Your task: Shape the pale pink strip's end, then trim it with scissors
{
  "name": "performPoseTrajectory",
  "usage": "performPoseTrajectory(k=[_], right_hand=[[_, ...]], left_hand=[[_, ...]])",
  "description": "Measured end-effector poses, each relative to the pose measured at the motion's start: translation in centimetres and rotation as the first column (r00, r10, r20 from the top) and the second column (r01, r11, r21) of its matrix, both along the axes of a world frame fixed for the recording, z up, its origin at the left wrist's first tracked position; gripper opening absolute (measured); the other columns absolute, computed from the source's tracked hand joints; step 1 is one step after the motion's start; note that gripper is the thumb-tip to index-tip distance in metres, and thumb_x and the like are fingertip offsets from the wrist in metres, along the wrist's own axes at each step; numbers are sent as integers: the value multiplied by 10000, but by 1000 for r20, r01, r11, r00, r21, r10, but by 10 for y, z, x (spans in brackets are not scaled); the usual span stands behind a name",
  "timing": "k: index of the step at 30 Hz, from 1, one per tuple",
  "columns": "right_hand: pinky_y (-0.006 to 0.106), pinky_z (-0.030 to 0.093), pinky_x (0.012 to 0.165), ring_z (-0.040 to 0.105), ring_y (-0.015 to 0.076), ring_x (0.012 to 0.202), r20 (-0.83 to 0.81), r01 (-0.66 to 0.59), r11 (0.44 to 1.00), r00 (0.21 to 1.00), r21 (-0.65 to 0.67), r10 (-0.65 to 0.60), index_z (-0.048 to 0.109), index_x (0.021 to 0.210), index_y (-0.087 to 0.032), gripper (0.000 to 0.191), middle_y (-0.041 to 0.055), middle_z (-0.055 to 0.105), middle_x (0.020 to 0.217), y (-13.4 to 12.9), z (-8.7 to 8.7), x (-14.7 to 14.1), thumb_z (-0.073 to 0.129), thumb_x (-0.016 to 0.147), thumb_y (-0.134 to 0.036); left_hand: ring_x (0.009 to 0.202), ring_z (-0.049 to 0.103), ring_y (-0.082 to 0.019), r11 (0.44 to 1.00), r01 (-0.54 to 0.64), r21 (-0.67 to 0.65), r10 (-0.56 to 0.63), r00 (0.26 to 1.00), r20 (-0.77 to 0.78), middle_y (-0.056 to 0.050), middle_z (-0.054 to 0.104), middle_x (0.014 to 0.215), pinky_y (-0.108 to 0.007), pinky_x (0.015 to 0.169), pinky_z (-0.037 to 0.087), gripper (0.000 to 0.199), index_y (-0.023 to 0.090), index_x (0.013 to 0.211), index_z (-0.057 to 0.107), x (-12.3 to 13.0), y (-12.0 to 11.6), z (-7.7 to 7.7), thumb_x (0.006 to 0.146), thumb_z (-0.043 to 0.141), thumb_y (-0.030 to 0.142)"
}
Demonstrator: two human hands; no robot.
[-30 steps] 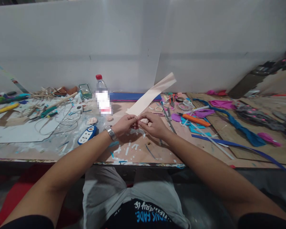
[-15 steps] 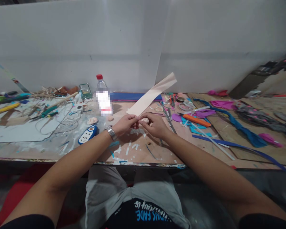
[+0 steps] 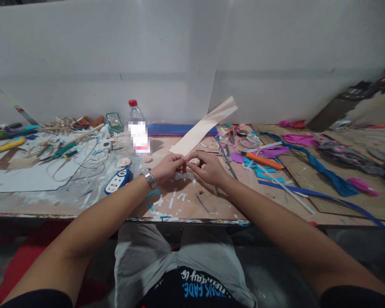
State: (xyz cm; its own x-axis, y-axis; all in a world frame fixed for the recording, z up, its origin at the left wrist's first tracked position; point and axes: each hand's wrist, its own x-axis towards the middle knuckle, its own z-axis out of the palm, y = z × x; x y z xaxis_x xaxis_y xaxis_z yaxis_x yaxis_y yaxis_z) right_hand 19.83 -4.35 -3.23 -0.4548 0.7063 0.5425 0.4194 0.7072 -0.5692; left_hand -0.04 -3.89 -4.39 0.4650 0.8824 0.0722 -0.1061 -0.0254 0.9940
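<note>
My left hand (image 3: pixel 171 167), with a metal watch on its wrist, is pinched at the near end of a long pale paper strip (image 3: pixel 199 130). My right hand (image 3: pixel 206 168) meets it fingertip to fingertip, closed around a small crumpled pale paper piece (image 3: pixel 195 161). The strip slants up and to the right from between the hands. Two similar crumpled pieces, one (image 3: pixel 124 162) further left and one (image 3: pixel 147 158) nearer, lie on the table left of my left hand. The fingertips hide where strip and crumpled piece meet.
A red-capped bottle (image 3: pixel 136 124) stands behind my left hand, near a blue-and-white power strip (image 3: pixel 117 181). Right of my hands lie an orange cutter (image 3: pixel 265 161), a blue ribbon (image 3: pixel 317 193) and coloured scraps. Paper bits litter the table (image 3: pixel 109 209) in front.
The crumpled piece shows slightly more between the fingers of my right hand. Otherwise both hands and the strip are almost where they were.
</note>
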Motion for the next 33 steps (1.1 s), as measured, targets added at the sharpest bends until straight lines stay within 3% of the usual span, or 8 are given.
performPoseTrajectory(k=[14, 19, 22, 26, 33], right_hand=[[269, 470, 612, 647, 168, 743, -54, 25, 999, 998, -38, -27, 700, 1007, -196, 154, 53, 735, 948, -1, 0, -2, 641, 868, -228], [267, 446, 591, 587, 141, 646, -106, 32, 995, 993, -89, -42, 689, 975, -198, 132, 32, 712, 876, -2, 2, -2, 625, 887, -274], [265, 423, 563, 556, 135, 608, -138, 43, 992, 989, -122, -60, 681, 963, -200, 150, 19, 687, 818, -2, 4, -2, 629, 894, -323], [261, 414, 574, 559, 139, 639, -141, 51, 992, 988, -115, -67, 680, 947, -200, 143, 19, 690, 834, -2, 5, -2, 643, 876, -319], [248, 398, 547, 534, 123, 612, -141, 43, 990, 988, -135, -62, 681, 955, -197, 153, 20, 688, 857, -1, 4, -2, 640, 880, -323]], left_hand=[[619, 535, -101, 1000, 15, 9, -15, 1000, -17, -7, 558, 678, -237, 623, 423, 325, 130, 789, 625, 1, -1, 2, 861, 682, 442], [609, 516, -101, 1000, -3, 5, 3, 1000, -1, -1, 545, 687, -248, 631, 434, 332, 142, 787, 588, 1, -3, 4, 891, 629, 455], [628, 521, -109, 994, -22, 110, 26, 999, -36, -1, 557, 691, -254, 648, 438, 300, 148, 816, 592, 0, -4, 8, 897, 619, 436], [694, 535, -116, 945, 24, 326, 30, 986, -161, -4, 579, 748, -246, 682, 427, 295, 148, 888, 613, -2, -7, 14, 888, 655, 441], [652, 532, -118, 925, -14, 381, 108, 968, -227, -8, 577, 690, -244, 655, 419, 403, 146, 824, 603, -2, -10, 19, 940, 566, 530]])
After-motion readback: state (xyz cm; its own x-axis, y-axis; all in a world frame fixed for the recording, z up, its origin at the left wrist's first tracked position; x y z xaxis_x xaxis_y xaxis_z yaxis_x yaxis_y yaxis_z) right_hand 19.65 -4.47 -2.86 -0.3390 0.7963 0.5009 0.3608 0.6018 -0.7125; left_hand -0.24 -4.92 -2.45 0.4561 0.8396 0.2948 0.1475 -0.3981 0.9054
